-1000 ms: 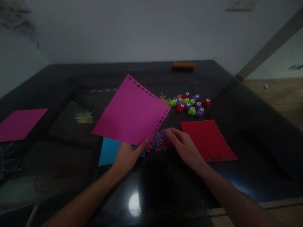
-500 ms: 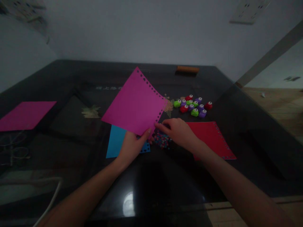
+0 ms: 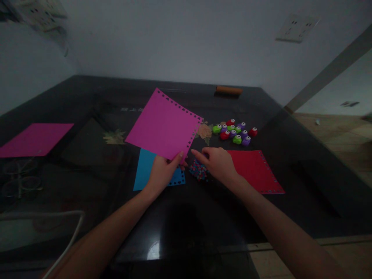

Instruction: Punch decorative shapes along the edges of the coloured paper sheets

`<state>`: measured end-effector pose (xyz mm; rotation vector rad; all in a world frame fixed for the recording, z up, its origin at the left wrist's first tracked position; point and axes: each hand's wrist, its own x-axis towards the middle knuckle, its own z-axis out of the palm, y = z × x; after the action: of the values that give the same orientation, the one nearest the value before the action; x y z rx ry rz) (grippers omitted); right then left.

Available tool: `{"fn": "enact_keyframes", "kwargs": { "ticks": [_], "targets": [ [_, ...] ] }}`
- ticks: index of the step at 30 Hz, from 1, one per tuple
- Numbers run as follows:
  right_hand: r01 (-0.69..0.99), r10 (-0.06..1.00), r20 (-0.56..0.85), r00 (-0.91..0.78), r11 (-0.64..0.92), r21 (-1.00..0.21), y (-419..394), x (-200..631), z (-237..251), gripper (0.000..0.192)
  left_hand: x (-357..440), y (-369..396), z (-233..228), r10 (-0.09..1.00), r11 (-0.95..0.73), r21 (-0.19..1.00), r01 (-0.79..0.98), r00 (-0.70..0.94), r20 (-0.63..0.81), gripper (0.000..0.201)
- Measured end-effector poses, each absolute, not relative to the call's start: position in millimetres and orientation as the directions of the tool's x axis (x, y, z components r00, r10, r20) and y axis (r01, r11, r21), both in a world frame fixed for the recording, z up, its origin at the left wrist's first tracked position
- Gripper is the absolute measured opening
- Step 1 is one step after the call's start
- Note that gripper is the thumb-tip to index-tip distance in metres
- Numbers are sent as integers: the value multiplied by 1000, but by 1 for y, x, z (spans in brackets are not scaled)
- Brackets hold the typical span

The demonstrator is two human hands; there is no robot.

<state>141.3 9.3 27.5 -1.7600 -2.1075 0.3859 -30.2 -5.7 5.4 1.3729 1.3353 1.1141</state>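
The left hand [image 3: 161, 173] pinches the lifted magenta sheet [image 3: 164, 124], two edges already punched, while the right hand [image 3: 216, 162], fingers curled, whether around anything I cannot tell, rests over confetti [image 3: 198, 171], spare punches [image 3: 235, 131] at one o'clock.

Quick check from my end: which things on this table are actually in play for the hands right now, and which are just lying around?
In play: left hand holding the punched magenta sheet; right hand over the pile of punched confetti.

Lying about: blue sheet, red sheet, cluster of small punches, second magenta sheet, orange block.
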Motion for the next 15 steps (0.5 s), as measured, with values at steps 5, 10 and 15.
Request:
{"fn": "enact_keyframes", "kwargs": {
  "ticks": [5, 10, 15],
  "targets": [
    [567, 984, -143, -105, -59, -822, 12, 145, 23, 61, -28, -7, 5, 999, 13, 987, 157, 32, -18, 19],
    [312, 912, -374, -168, -311, -898, 13, 143, 20, 60, -21, -15, 8, 1000, 0, 998, 66, 30, -2, 20],
    [248, 910, -345, -228, -289, -925, 12, 139, 19, 64, -15, -21, 3, 987, 77, 995, -69, 148, -66, 25]
  ]
}}
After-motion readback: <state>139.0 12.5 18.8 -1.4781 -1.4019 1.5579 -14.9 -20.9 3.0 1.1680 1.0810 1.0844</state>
